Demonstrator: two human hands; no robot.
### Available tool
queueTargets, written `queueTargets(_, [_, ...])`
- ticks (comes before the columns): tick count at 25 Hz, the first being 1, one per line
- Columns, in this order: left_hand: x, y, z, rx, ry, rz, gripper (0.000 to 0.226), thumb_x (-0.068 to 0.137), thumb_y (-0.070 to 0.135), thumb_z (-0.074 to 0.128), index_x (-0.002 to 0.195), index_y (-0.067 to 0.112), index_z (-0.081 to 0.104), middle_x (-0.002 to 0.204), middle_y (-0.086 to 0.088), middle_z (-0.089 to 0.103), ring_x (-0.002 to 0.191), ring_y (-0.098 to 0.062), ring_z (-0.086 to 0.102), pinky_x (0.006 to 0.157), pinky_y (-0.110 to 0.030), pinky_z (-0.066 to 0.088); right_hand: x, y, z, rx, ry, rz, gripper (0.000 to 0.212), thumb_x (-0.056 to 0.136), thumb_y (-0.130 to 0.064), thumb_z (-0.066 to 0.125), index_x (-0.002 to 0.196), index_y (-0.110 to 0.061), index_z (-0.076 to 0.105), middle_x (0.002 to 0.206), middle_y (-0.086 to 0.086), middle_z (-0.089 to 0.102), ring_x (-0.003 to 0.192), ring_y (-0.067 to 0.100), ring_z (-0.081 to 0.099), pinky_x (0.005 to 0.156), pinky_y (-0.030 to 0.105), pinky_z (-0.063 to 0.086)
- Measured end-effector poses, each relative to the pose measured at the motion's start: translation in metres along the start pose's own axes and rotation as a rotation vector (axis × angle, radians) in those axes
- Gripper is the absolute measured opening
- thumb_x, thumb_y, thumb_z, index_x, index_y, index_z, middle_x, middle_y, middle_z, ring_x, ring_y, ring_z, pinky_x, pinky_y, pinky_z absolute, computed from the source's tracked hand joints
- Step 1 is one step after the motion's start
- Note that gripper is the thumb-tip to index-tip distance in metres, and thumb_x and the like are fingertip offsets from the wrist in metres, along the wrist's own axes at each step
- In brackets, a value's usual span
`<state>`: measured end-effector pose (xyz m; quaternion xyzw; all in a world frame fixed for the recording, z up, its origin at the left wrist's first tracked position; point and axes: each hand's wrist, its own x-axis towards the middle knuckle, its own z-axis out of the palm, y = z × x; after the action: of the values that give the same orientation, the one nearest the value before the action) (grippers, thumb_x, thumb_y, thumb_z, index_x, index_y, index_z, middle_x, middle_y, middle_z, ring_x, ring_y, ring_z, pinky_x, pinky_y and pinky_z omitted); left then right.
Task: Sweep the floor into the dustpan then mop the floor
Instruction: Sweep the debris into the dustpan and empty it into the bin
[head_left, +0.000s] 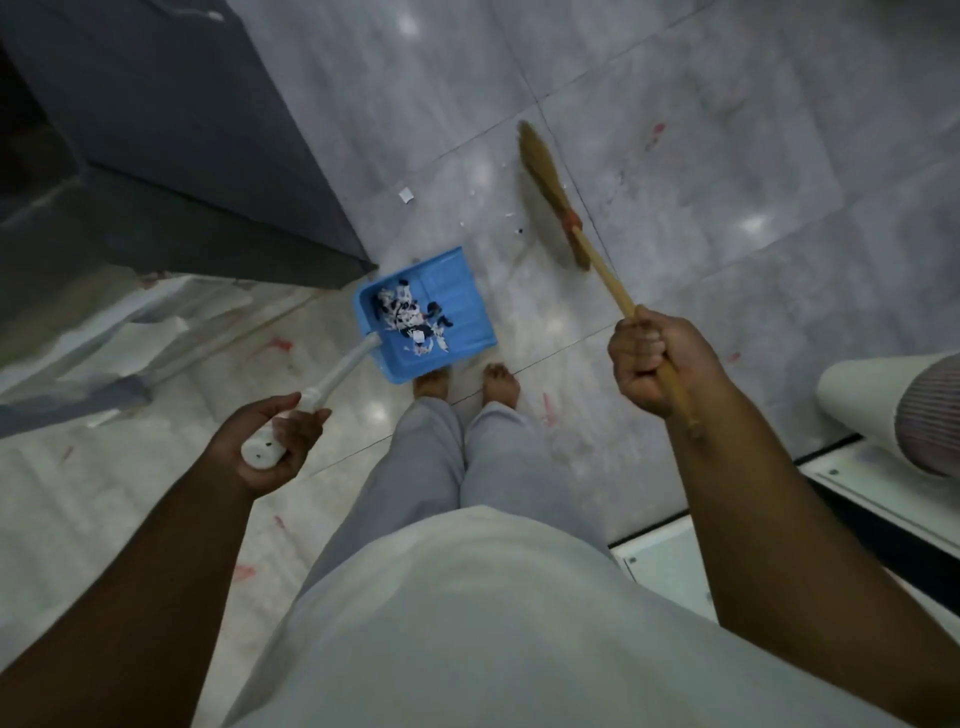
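Open floor (675, 156) lies beyond the dustpan (457, 291). Left hand (270, 441) fingers clamp its handle (332, 379); right hand (654, 358) fingers clamp the broom (550, 176) beside it.

Left hand (270, 444): grips the white handle (332, 387) of the blue dustpan (467, 312).
Dustpan: holds black and white scraps (413, 317), just ahead of bare feet (501, 382).
Right hand (654, 361): fist round the wooden broom (550, 192) stick.
Floor (701, 171): grey tiles, white paper bits (405, 195) near the bristles.
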<state>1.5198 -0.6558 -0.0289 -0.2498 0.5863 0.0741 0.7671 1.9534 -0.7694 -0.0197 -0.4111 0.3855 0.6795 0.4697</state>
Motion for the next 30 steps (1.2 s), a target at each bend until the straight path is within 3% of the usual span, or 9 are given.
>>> queueTargets(3, [-0.002, -0.007, -0.021, -0.043, -0.046, 0.006, 0.056, 0.045, -0.009, 0.085, 0.096, -0.011, 0.06, 0.054, 0.002, 0.047, 0.034, -0.007, 0.047, 0.034, -0.009, 0.037, 0.03, -0.024, 0.027, -0.095, 0.091, -0.035, 0.045, 0.101, -0.029, 0.037, 0.058, -0.018, 0.036, 0.038, -0.008, 0.031, 0.029, 0.003, 0.029, 0.029, 0.011, 0.02])
queueTargets(9, [0.0, -0.008, -0.063, -0.122, -0.05, 0.005, 0.042, 0.061, 0.001, 0.078, 0.097, -0.012, 0.062, 0.056, 0.001, 0.048, 0.035, -0.006, 0.047, 0.035, -0.008, 0.036, 0.075, 0.004, 0.063, -0.185, 0.162, -0.013, 0.042, 0.102, -0.026, 0.034, 0.06, -0.02, 0.03, 0.036, -0.007, 0.03, 0.028, 0.004, 0.028, 0.029, 0.011, 0.02])
queueTargets(13, [-0.003, -0.007, -0.085, -0.202, -0.011, 0.018, 0.034, 0.082, 0.022, 0.055, 0.108, 0.0, 0.052, 0.057, 0.005, 0.047, 0.036, -0.004, 0.045, 0.035, -0.007, 0.036, 0.05, 0.024, 0.062, -0.236, 0.125, 0.029, 0.045, 0.102, -0.028, 0.036, 0.059, -0.017, 0.036, 0.04, -0.008, 0.031, 0.03, 0.003, 0.028, 0.028, 0.012, 0.022])
queueTargets(18, [-0.008, -0.005, -0.105, -0.244, -0.037, 0.042, 0.048, 0.067, 0.009, 0.069, 0.111, 0.0, 0.05, 0.058, 0.005, 0.046, 0.037, -0.004, 0.046, 0.034, -0.01, 0.039, 0.036, 0.018, 0.089, -0.343, 0.165, -0.033, 0.042, 0.102, -0.028, 0.036, 0.061, -0.019, 0.035, 0.041, -0.009, 0.031, 0.031, 0.002, 0.029, 0.029, 0.012, 0.021])
queueTargets(23, [-0.004, -0.007, -0.129, -0.3, -0.046, 0.059, 0.033, 0.083, 0.022, 0.054, 0.107, -0.001, 0.051, 0.058, 0.005, 0.046, 0.037, -0.004, 0.044, 0.034, -0.009, 0.037, 0.093, 0.008, 0.145, -0.458, 0.247, -0.125, 0.035, 0.099, -0.018, 0.036, 0.065, -0.02, 0.032, 0.04, -0.007, 0.031, 0.033, 0.003, 0.029, 0.03, 0.012, 0.023])
queueTargets(27, [-0.006, -0.014, -0.143, -0.328, -0.072, 0.068, 0.05, 0.065, 0.006, 0.074, 0.109, -0.001, 0.051, 0.058, 0.005, 0.046, 0.036, -0.005, 0.045, 0.033, -0.01, 0.038, 0.126, 0.028, 0.17, -0.6, 0.252, -0.066, 0.031, 0.093, -0.011, 0.037, 0.063, -0.02, 0.032, 0.041, -0.008, 0.032, 0.036, 0.002, 0.031, 0.032, 0.011, 0.024])
queueTargets(30, [-0.006, -0.021, -0.15, -0.351, -0.063, 0.079, 0.04, 0.075, 0.014, 0.065, 0.109, -0.001, 0.051, 0.056, 0.004, 0.046, 0.035, -0.006, 0.045, 0.032, -0.011, 0.039, 0.139, 0.052, 0.172, -0.743, 0.257, -0.025, 0.034, 0.099, -0.02, 0.035, 0.064, -0.019, 0.033, 0.041, -0.007, 0.032, 0.035, 0.004, 0.03, 0.033, 0.012, 0.024])
